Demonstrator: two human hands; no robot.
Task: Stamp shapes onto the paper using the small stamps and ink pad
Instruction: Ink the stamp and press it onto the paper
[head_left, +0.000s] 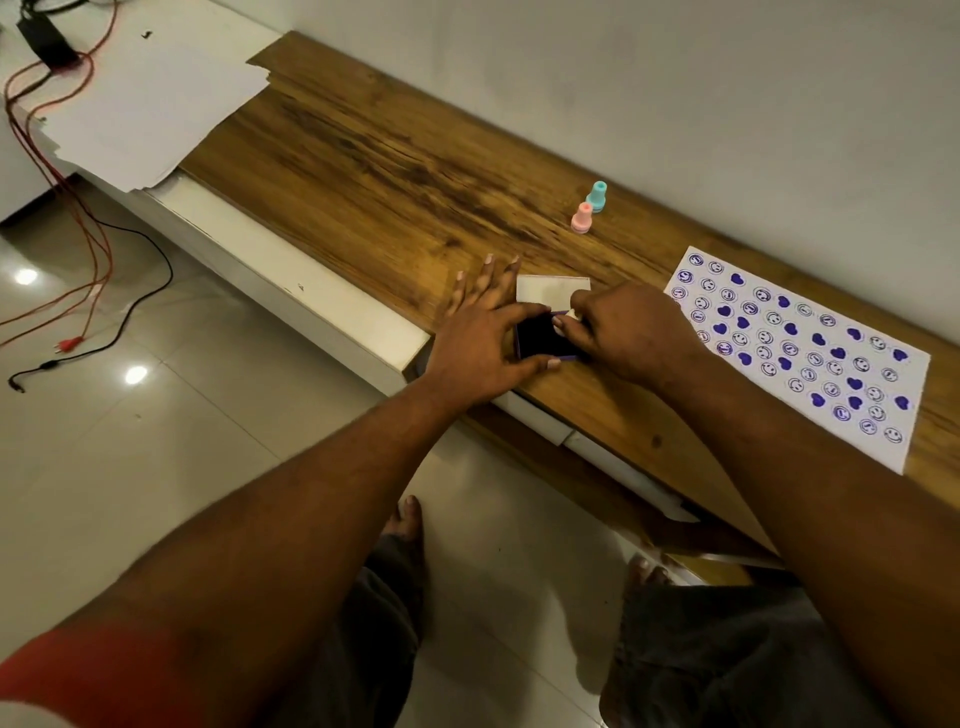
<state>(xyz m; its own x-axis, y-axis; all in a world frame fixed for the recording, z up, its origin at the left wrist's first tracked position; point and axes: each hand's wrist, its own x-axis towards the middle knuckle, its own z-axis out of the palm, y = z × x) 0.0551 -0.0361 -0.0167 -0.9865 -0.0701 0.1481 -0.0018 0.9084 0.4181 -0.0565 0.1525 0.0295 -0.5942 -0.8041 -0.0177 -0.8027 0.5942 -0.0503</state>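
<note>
Steadying the ink pad (540, 338) at the near edge of the table (363, 156), you had both hands on it. The pad lay open, its dark ink face up, with the white lid (550, 288) lying just beyond its far side.

The step looked like work at the pad itself, either inking a stamp or handling the lid; which one could not be told. Either way, doing it well called for a firm brace from the left so the pad did not slide off the nearby table edge. It also called for a light, level touch from the right, keeping your fingertips off the wet ink.

Your left hand (483, 338) came in from the near left, wrist low. It gripped the pad between the thumb along the near side and the forefinger curled along the far side. The other fingers were straight and fanned out on the wood beyond.

Your right hand (628, 332) reached in from the right, knuckles up and fingers curled tightly together. It pinched a small white piece (571, 314) at the pad's far right corner. Whether that was the lid's corner or a stamp could not be told.

The paper (800, 353) lay to the right, apart from the pad and covered in purple hearts and faces. A pink stamp (582, 218) and a teal stamp (597, 196) stood upright, touching, farther back near the wall.
</note>
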